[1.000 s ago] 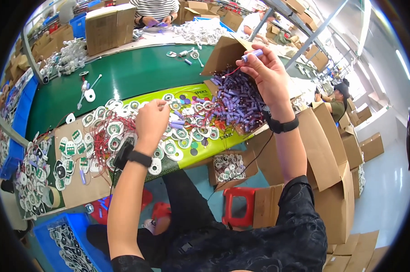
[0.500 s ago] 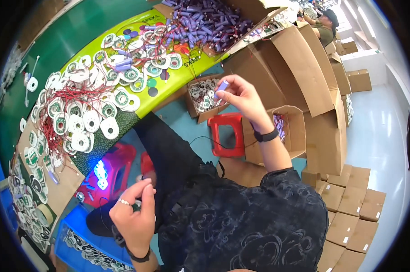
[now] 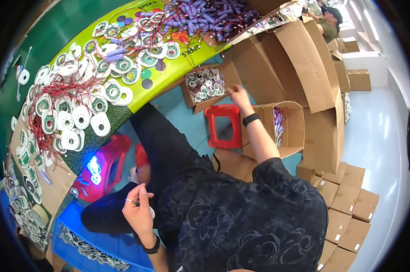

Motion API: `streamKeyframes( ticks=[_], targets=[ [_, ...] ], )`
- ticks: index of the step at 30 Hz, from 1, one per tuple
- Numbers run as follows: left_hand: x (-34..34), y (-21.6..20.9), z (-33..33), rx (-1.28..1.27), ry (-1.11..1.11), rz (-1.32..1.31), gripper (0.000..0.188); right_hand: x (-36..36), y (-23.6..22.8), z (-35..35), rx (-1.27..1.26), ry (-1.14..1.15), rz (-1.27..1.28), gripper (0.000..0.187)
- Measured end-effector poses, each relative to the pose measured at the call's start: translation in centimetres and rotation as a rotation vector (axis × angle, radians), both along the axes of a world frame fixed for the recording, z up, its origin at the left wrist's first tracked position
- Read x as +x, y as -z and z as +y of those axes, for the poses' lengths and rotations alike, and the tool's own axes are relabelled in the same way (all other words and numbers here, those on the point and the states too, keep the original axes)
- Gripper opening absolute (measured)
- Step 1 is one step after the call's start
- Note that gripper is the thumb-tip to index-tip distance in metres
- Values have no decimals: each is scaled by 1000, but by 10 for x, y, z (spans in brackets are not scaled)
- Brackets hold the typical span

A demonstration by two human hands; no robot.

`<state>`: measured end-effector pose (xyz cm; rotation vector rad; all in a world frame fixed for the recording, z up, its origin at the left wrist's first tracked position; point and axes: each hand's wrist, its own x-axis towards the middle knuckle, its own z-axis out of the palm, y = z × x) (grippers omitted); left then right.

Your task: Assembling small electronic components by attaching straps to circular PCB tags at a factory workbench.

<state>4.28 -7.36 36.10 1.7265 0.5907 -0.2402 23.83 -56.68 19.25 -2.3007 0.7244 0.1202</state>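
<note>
The fingers of our left hand (image 3: 139,213) were bent above our lap, the tips of thumb and forefinger close together; we could not tell whether they pinched anything, though a pale part (image 3: 152,212) showed just beside the palm, mostly hidden. Our right hand (image 3: 238,96) was curled near the near-right corner of a small carton (image 3: 187,96) holding white parts (image 3: 207,84); we could not make out its grip. Farther out, white ring-shaped pieces (image 3: 81,111) lay along the bench's (image 3: 171,70) near edge, with purple cylinders (image 3: 205,20) heaped toward its right end.
</note>
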Motion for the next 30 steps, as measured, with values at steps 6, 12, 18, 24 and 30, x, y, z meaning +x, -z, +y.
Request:
streamKeyframes(
  ticks=[6, 12, 18, 24, 30],
  targets=[
    [6, 15, 0, -166, -42, 20, 25, -49, -22, 119, 130, -741, 313, 49],
    [8, 19, 9, -423, -284, 139, 41, -28, -138, 234, 454, -1299, 362, 45],
    [-1, 53, 16, -627, -459, 78, 39, 36, -229, 270, 623, -1147, 95, 28],
    [-5, 47, 20, -815, -440, -11, 29, 112, -219, 311, 237, -959, -487, 22],
    [-4, 41, 17, -765, -409, 0, 27, 141, -185, 349, -459, -1019, -686, 19]
  ],
)
